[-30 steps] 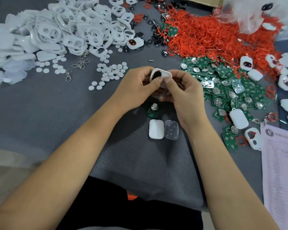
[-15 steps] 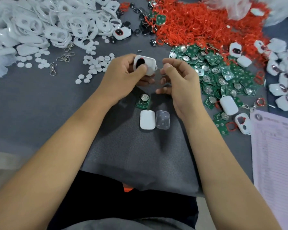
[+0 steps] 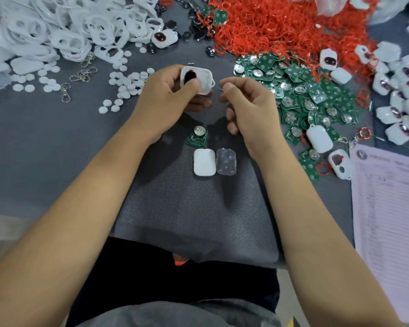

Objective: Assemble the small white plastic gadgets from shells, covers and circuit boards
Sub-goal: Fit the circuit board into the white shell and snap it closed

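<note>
Thumb and curled fingers of my left hand (image 3: 168, 95) grasp a white shell (image 3: 196, 80) by its edges, lifted off the mat at about twelve o'clock from the middle of my workspace; my right hand (image 3: 250, 107) sits just beside it at three o'clock, apart from it, fingertips pinched together; something tiny may be between them, but I cannot tell.

The shell looks light and rigid, thin-walled plastic I judge; smooth enough to slip, so holding it across the long edges with the thumb on the face seems right; squeezing the hollow middle might flex it. It is a rounded rectangle, open side towards me, with a black piece ringed in red seated at its left end and a small loop at its right corner.

Below the hands, at six o'clock, a green circuit board (image 3: 197, 136) with a round silver cell lies on the grey mat (image 3: 187, 220); nearer me, a white cover (image 3: 204, 162) and a clear insert (image 3: 226, 161) lie side by side, touching or nearly so. At ten o'clock a heap of white shells (image 3: 57, 27); at one o'clock red rings (image 3: 281, 22); at three o'clock loose boards (image 3: 300, 90); at four o'clock a printed sheet (image 3: 390, 208).
</note>
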Demonstrator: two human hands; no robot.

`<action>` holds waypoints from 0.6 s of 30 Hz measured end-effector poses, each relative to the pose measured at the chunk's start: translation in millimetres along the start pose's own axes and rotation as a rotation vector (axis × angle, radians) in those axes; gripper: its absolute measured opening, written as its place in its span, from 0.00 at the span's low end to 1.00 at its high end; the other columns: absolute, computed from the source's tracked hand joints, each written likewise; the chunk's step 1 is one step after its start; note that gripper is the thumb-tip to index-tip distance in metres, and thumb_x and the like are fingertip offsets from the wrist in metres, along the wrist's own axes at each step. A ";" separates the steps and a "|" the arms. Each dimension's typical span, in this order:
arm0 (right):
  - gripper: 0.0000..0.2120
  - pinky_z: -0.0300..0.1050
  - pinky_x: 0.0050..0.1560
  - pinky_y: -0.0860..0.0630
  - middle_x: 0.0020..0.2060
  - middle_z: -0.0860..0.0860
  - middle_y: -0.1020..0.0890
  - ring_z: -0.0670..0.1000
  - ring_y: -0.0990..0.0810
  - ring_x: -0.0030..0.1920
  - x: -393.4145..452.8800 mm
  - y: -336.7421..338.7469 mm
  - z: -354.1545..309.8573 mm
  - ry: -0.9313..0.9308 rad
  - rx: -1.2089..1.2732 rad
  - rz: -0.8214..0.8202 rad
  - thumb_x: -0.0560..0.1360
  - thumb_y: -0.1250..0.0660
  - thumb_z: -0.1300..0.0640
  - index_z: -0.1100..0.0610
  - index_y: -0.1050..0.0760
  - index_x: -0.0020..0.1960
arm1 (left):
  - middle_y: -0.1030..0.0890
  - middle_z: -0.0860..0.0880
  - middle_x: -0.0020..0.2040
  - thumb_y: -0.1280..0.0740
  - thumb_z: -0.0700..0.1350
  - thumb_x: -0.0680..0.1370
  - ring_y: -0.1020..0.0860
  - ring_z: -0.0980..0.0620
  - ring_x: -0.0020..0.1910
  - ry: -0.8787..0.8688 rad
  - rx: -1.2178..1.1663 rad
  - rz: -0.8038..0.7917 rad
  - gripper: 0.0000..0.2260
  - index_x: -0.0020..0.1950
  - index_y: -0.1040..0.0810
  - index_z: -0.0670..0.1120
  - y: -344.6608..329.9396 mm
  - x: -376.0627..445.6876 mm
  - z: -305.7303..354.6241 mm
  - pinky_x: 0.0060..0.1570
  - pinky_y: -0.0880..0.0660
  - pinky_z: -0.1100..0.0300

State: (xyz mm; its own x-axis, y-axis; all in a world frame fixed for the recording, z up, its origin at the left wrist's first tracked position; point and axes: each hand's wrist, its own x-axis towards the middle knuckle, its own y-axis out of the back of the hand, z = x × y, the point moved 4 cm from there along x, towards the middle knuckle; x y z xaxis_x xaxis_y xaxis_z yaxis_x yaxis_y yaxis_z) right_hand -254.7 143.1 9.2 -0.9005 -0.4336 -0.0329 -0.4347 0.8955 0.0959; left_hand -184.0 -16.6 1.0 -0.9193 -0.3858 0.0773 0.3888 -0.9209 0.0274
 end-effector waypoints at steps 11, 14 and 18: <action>0.04 0.34 0.34 0.33 0.34 0.52 0.17 0.41 0.29 0.31 -9.1 20.2 -15.7 0.187 -0.629 -0.516 0.76 0.23 0.50 0.51 0.14 0.46 | 0.12 0.46 0.44 0.35 0.41 0.85 0.12 0.45 0.44 -0.005 -0.050 -0.011 0.04 0.57 0.21 0.43 2.6 0.1 -2.0 0.44 0.18 0.58; 0.08 0.34 0.31 0.36 0.29 0.49 0.22 0.42 0.32 0.29 -12.6 34.0 -14.6 0.103 -0.603 -0.583 0.69 0.19 0.45 0.47 0.14 0.44 | 0.13 0.46 0.44 0.35 0.42 0.85 0.12 0.45 0.44 -0.012 -0.016 -0.008 0.04 0.57 0.21 0.43 2.2 -0.1 -1.6 0.43 0.18 0.58; 0.07 0.35 0.31 0.36 0.29 0.44 0.24 0.43 0.31 0.29 -22.2 43.0 -9.6 0.104 -0.621 -0.600 0.69 0.19 0.47 0.46 0.13 0.45 | 0.12 0.46 0.45 0.35 0.43 0.85 0.12 0.44 0.45 0.004 -0.039 -0.027 0.06 0.57 0.21 0.43 0.9 0.5 -0.7 0.43 0.18 0.59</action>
State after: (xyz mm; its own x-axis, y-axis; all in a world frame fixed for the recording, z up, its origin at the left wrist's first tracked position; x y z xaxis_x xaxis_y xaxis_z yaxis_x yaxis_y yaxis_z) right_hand -253.3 190.3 23.6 -0.5028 -0.8488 -0.1633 -0.7229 0.3093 0.6178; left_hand -184.2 -17.7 0.3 -0.9297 -0.3611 0.0731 0.3614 -0.9324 -0.0096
